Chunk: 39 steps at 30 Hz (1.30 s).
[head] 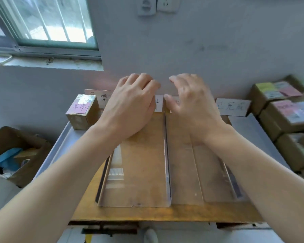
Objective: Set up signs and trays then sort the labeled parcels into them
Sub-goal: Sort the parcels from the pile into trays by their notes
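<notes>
The middle sign stood against the far wall, beyond the left clear tray and right clear tray on a wooden board. My left hand and right hand met over it, fingers bent; I cannot tell whether they gripped it. A pink-labelled parcel sat far left.

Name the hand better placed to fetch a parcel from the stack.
Right, probably. The stack sits at the far right, nearest the right hand; the left hand would have to cross both trays.
</notes>
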Each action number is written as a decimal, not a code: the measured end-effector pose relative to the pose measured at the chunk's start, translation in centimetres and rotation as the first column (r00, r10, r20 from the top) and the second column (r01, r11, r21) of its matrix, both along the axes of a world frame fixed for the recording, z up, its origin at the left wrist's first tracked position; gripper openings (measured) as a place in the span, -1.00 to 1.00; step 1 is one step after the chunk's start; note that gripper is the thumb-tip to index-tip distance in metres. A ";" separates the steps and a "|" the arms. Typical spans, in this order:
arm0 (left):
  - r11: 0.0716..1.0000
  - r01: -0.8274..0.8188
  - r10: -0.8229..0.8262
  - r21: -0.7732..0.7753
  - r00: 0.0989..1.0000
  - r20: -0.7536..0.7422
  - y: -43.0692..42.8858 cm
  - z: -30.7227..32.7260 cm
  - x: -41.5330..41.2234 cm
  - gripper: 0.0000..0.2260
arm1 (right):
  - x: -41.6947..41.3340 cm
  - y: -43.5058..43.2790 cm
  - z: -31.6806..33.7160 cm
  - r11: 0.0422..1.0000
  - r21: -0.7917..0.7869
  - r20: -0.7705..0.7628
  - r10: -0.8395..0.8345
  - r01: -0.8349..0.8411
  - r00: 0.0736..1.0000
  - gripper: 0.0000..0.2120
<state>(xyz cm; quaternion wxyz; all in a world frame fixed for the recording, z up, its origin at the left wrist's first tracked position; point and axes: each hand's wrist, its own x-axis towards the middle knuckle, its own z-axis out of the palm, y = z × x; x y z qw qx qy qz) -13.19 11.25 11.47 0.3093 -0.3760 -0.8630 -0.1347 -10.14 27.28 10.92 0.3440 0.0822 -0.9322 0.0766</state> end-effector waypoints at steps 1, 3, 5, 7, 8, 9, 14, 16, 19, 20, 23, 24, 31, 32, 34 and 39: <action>1.000 0.028 -0.028 0.008 0.999 -0.015 0.7 0.6 1.1 -0.78 | 1.8 0.3 0.5 0.999 0.032 -0.027 -0.034 0.035 0.999 -0.70; 0.997 0.074 -0.073 0.020 0.996 -0.045 2.3 1.5 3.4 -0.79 | 5.0 1.3 1.6 0.987 0.095 -0.063 -0.125 0.131 0.990 -0.72; 0.992 0.117 -0.114 0.043 0.991 -0.075 4.1 2.4 5.6 -0.80 | 8.0 2.8 2.7 0.967 0.128 -0.116 -0.204 0.219 0.972 -0.73; 0.981 0.180 -0.173 0.069 0.980 -0.098 6.2 3.1 7.7 -0.80 | 11.1 4.5 3.6 0.951 0.132 -0.155 -0.257 0.278 0.954 -0.73; 0.972 0.219 -0.210 0.083 0.972 -0.108 7.4 3.4 8.8 -0.81 | 12.6 5.5 3.9 0.944 0.134 -0.168 -0.278 0.301 0.946 -0.73; 0.961 0.258 -0.246 0.097 0.962 -0.116 8.6 3.6 9.9 -0.81 | 14.0 6.4 4.1 0.937 0.136 -0.173 -0.298 0.323 0.939 -0.73; 0.917 0.383 -0.369 0.111 0.921 -0.129 16.3 3.9 14.7 -0.79 | 20.5 13.1 4.2 0.896 0.135 -0.131 -0.406 0.422 0.904 -0.72; 0.900 0.420 -0.406 0.119 0.905 -0.130 20.3 3.7 16.7 -0.79 | 23.2 17.1 4.0 0.881 0.122 -0.130 -0.443 0.457 0.887 -0.69; 0.879 0.457 -0.441 0.136 0.888 -0.133 27.3 2.9 20.2 -0.79 | 27.5 23.8 3.7 0.876 0.093 -0.132 -0.460 0.473 0.878 -0.69; 0.873 0.466 -0.452 0.143 0.884 -0.119 29.8 2.4 21.5 -0.79 | 28.9 26.2 3.5 0.874 0.090 -0.123 -0.465 0.477 0.877 -0.68; 0.865 0.483 -0.485 0.136 0.874 -0.018 37.4 0.6 24.9 -0.80 | 33.2 33.4 2.7 0.852 0.076 -0.057 -0.515 0.518 0.855 -0.68; 0.865 0.485 -0.492 0.128 0.870 0.032 39.6 -0.2 25.8 -0.80 | 34.3 35.6 2.4 0.840 0.075 -0.016 -0.538 0.537 0.843 -0.67; 0.922 0.353 -0.385 0.160 0.787 0.482 47.0 -7.2 27.5 -0.77 | 37.2 44.5 -0.5 0.844 0.009 0.252 -0.521 0.536 0.815 -0.64; 0.931 0.328 -0.362 0.161 0.773 0.521 47.4 -7.9 27.4 -0.76 | 37.1 45.0 -1.0 0.847 -0.002 0.274 -0.510 0.531 0.815 -0.64; 0.948 0.273 -0.315 0.163 0.734 0.602 48.3 -9.2 27.2 -0.74 | 36.7 45.9 -2.4 0.843 -0.010 0.334 -0.503 0.537 0.797 -0.64; 0.971 0.104 -0.239 0.216 0.372 0.897 50.4 -13.5 26.4 -0.69 | 35.7 47.7 -6.6 0.827 0.014 0.525 -0.484 0.562 0.700 -0.64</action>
